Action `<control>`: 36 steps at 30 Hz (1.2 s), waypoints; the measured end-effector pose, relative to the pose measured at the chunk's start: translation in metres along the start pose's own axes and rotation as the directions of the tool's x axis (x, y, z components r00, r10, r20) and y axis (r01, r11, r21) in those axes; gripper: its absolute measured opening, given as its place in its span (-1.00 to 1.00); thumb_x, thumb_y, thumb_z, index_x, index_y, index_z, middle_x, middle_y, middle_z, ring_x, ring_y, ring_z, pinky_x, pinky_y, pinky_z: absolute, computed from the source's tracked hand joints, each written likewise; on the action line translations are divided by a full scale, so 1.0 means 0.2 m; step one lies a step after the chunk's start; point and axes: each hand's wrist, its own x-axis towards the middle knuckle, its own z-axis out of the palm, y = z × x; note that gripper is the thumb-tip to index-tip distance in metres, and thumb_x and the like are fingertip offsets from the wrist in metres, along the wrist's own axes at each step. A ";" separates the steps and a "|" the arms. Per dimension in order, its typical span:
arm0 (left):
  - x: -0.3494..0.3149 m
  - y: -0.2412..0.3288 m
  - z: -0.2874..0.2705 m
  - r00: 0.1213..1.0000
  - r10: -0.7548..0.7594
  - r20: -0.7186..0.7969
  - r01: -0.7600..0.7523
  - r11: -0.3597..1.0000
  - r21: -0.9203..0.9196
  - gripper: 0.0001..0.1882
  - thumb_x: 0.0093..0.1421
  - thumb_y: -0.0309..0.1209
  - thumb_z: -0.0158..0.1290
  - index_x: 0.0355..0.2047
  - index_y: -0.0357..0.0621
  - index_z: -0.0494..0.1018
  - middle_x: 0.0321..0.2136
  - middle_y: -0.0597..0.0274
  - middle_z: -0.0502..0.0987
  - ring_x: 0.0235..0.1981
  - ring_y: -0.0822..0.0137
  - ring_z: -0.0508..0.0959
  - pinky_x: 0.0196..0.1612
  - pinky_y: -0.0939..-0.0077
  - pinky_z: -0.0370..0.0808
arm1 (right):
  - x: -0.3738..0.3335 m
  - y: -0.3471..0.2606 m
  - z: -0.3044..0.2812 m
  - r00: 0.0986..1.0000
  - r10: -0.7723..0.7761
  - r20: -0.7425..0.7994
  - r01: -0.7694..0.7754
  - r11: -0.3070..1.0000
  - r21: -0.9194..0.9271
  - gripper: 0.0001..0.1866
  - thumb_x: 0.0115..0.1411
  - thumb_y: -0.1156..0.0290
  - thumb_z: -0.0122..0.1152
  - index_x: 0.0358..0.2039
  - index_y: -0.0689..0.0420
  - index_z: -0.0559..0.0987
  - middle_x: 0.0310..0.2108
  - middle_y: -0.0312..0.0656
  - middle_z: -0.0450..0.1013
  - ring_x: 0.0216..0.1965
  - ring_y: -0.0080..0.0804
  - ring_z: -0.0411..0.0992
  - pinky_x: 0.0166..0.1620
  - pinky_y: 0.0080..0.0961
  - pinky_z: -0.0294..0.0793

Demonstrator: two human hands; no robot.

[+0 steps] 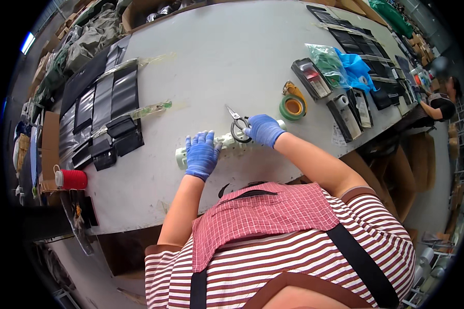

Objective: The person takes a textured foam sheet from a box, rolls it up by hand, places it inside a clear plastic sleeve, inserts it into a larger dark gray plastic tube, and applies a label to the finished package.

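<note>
A pale green tube (180, 158) with cut-outs along it lies across the table in front of me. My left hand (202, 153), in a blue glove, rests flat on its left part with the fingers spread. Over its right part is my right hand (264, 130), also gloved in blue, its fingers closed at the black handles of a pair of scissors (239, 129). The blades point away from me, up and to the left. My right hand covers some of the tube, and its fingertips are partly hidden.
To the right lie a tape dispenser (293, 104), narrow boxes (312, 78) and a blue plastic bag (354, 69). Black sheets and pouches (108, 103) are taped down at left, near a red spool (73, 179). A co-worker (441, 105) is at far right.
</note>
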 end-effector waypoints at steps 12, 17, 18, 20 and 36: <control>-0.21 0.07 0.02 0.989 0.080 -0.125 -0.087 0.995 -0.052 -0.39 0.22 -0.11 0.03 0.23 -0.08 0.29 0.25 0.05 0.28 0.34 0.02 0.15 0.38 -0.08 -0.10 | -0.13 0.06 0.01 0.958 -0.007 -0.286 0.051 0.988 0.147 -0.62 0.19 0.14 0.13 -0.19 0.22 0.58 -0.26 0.08 0.55 -0.21 0.06 0.53 -0.06 -0.13 0.49; -0.30 0.08 0.03 0.963 0.159 -0.219 -0.195 0.968 -0.157 -0.45 0.19 -0.23 0.07 0.18 -0.11 0.34 0.20 0.06 0.33 0.31 0.05 0.22 0.38 -0.04 -0.05 | -0.43 0.10 0.00 0.954 0.063 -0.293 0.079 0.889 0.451 -0.67 0.20 0.19 0.16 -0.24 0.22 0.60 -0.34 0.03 0.55 -0.27 -0.09 0.55 -0.15 -0.27 0.52; -0.34 0.07 0.04 0.967 0.134 -0.216 -0.170 0.973 -0.158 -0.45 0.19 -0.23 0.07 0.18 -0.11 0.34 0.20 0.06 0.33 0.31 0.05 0.22 0.38 -0.04 -0.05 | -0.49 0.10 0.03 0.960 0.021 -0.281 0.130 0.853 0.506 -0.68 0.20 0.20 0.18 -0.24 0.22 0.60 -0.35 -0.01 0.56 -0.29 -0.16 0.55 -0.17 -0.32 0.52; -0.46 0.05 0.05 0.951 0.169 -0.257 -0.220 0.958 -0.183 -0.47 0.17 -0.28 0.08 0.16 -0.10 0.35 0.17 0.06 0.35 0.29 0.06 0.25 0.37 -0.01 -0.01 | -0.58 0.07 0.11 0.999 -0.026 -0.018 0.032 0.773 0.633 -0.67 0.20 0.20 0.19 -0.21 0.21 0.60 -0.34 -0.05 0.57 -0.29 -0.23 0.55 -0.16 -0.34 0.51; -2.02 0.55 0.91 0.699 -0.716 0.001 0.551 0.536 -0.640 -0.73 0.18 -0.42 0.07 -0.11 -0.21 0.54 -0.10 -0.04 0.56 -0.03 -0.04 0.51 0.10 0.16 0.42 | -0.88 0.35 1.33 0.467 -0.319 0.825 0.167 0.948 0.273 -0.53 0.27 0.00 0.06 -0.35 0.18 0.69 -0.34 -0.08 0.61 -0.24 -0.23 0.54 -0.08 -0.38 0.47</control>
